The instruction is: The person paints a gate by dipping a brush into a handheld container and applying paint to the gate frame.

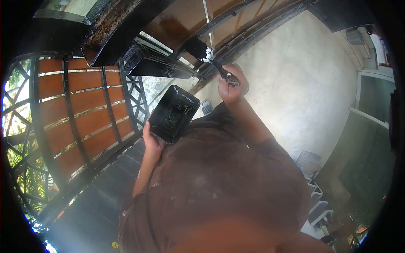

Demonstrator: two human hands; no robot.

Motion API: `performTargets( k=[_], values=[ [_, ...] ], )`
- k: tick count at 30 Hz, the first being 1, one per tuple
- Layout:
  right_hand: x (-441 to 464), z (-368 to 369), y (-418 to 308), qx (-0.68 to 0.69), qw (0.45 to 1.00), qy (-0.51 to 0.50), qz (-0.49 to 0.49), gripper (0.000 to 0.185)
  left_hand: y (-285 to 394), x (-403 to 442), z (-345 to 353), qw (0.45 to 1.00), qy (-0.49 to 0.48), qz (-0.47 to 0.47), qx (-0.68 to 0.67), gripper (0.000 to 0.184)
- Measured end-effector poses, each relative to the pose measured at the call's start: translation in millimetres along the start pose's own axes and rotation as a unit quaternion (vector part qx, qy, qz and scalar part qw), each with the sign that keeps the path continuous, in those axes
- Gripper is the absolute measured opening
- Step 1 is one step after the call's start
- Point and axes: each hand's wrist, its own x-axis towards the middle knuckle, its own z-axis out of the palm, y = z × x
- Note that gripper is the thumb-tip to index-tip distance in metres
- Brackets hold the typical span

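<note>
My right hand [234, 86] is closed around the dark handle of a paintbrush [217, 66]. Silvery metal shows near the brush's head, and its dark bristles meet or nearly meet a black metal frame [201, 28] overhead; I cannot tell which. In front of my chest, my left hand [153, 140] grips a black rectangular tray [176, 95] by its lower left side. Wet, glossy black liquid that looks like paint coats the inside of the tray.
A railing with orange-brown panels [87, 104] and black bars stands at left. Black beams [122, 31] cross above it. To the right is a pale wall [295, 84], with dark green surfaces [352, 164] beyond. One shoe [206, 108] shows below.
</note>
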Motion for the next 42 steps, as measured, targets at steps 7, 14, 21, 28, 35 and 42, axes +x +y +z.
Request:
performTargets(
  k=[7,14,21,28,35,42],
  values=[
    [-2.1,1.5,9.5,0.005,0.999,-0.029,-0.040,0.027,-2.7,-0.8,1.7,1.000,0.006,0.011,0.015,0.061],
    [-6.9,4.9,15.9,-0.028,0.999,-0.012,-0.012,0.030,2.2,0.9,-4.8,1.000,0.011,0.003,-0.001,0.060],
    [-5.5,2.4,24.8,-0.037,0.999,0.025,0.013,0.030,4.0,8.3,-4.8,1.000,0.006,0.008,0.005,0.061],
    [-1.1,-1.3,33.9,-0.054,0.998,0.033,0.021,0.028,4.2,8.0,-12.0,1.000,-0.005,0.018,0.003,0.061],
    [10.0,-7.3,46.2,-0.091,0.994,0.043,0.037,0.027,3.7,5.5,-3.8,0.999,0.039,0.020,0.021,0.064],
    [20.8,-11.8,58.9,-0.105,0.992,0.061,0.026,0.027,2.9,2.8,3.6,0.999,0.037,0.032,0.016,0.064]
  ],
)
